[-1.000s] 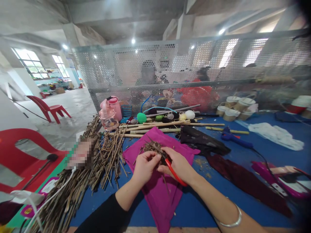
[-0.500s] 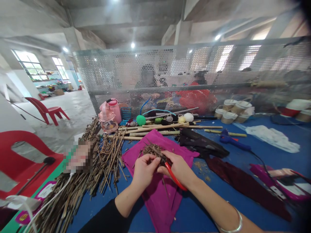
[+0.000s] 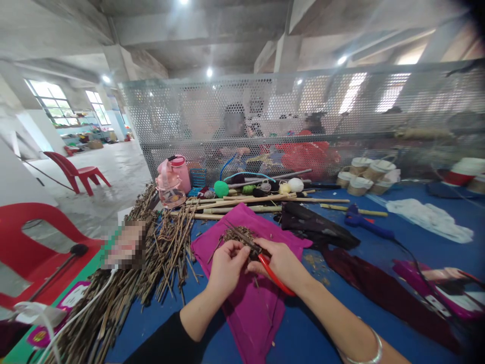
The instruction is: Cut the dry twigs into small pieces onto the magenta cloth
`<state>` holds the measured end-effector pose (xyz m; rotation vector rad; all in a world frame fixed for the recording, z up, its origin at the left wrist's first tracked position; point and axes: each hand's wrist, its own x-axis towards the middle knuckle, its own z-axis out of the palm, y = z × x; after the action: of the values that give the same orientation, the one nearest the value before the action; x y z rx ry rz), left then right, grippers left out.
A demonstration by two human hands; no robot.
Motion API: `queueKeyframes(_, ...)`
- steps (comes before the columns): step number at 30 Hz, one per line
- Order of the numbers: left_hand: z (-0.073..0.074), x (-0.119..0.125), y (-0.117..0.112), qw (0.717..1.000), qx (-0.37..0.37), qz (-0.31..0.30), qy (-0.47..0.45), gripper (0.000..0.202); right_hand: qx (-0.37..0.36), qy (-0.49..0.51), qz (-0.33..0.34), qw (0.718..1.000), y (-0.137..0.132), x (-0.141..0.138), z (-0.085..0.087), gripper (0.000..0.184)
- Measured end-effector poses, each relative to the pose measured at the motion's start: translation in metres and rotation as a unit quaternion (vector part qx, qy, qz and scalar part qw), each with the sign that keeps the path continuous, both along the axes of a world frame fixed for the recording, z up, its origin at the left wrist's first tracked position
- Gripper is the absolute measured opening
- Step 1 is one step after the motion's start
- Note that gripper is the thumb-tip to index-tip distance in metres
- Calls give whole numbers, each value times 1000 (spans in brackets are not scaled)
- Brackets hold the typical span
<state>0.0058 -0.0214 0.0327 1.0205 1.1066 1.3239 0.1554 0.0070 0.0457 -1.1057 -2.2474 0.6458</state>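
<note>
My right hand point(image 3: 282, 264) is closed around red-handled scissors point(image 3: 276, 277), whose dark blades point away to the upper left. Close beside it, my left hand point(image 3: 227, 265) pinches thumb and fingers together on a thin dry twig, mostly hidden by the fingers. Both hands hover over a magenta cloth point(image 3: 250, 323) spread on the blue table. Just past my fingertips, a small heap of brown clippings point(image 3: 238, 233) lies on the cloth, partly behind the blades.
Long dry twigs point(image 3: 132, 283) are piled on the left. Bamboo sticks point(image 3: 242, 208) and yarn balls point(image 3: 221, 189) lie at the back, before a perforated metal screen point(image 3: 182, 111). To the right are dark cloths point(image 3: 382, 283), a blue glue gun point(image 3: 366, 225) and paper-covered pots point(image 3: 359, 184).
The long twig end hanging below my hands is gone from there; only a short bit shows. My hands stay in nearly the same place, and the view has shifted slightly.
</note>
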Motion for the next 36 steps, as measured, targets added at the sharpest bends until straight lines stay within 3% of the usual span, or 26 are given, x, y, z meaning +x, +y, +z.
queueKeyframes(6, 1, 0, -3, 1000, 2, -25, -9, 31, 38, -36, -9, 999, 1, 2, -3, 59)
queueKeyframes(11, 1, 1, -4, 1000, 7, -22, -8, 31, 46, -35, -6, 998, 1, 1, -5, 65)
queueKeyframes(20, 4, 1, -4, 1000, -18, -1, -14, 33, 29, -19, -16, 999, -3, -4, 0, 44)
queueKeyframes(26, -2, 1, -2, 999, -23, -14, -30, 32, -2, -4, -14, 1000, -4, -5, 2, 34)
queueKeyframes(36, -5, 0, 0, 1000, -16, -14, -6, 31, -10, -18, -12, 1000, -1, -3, -2, 31)
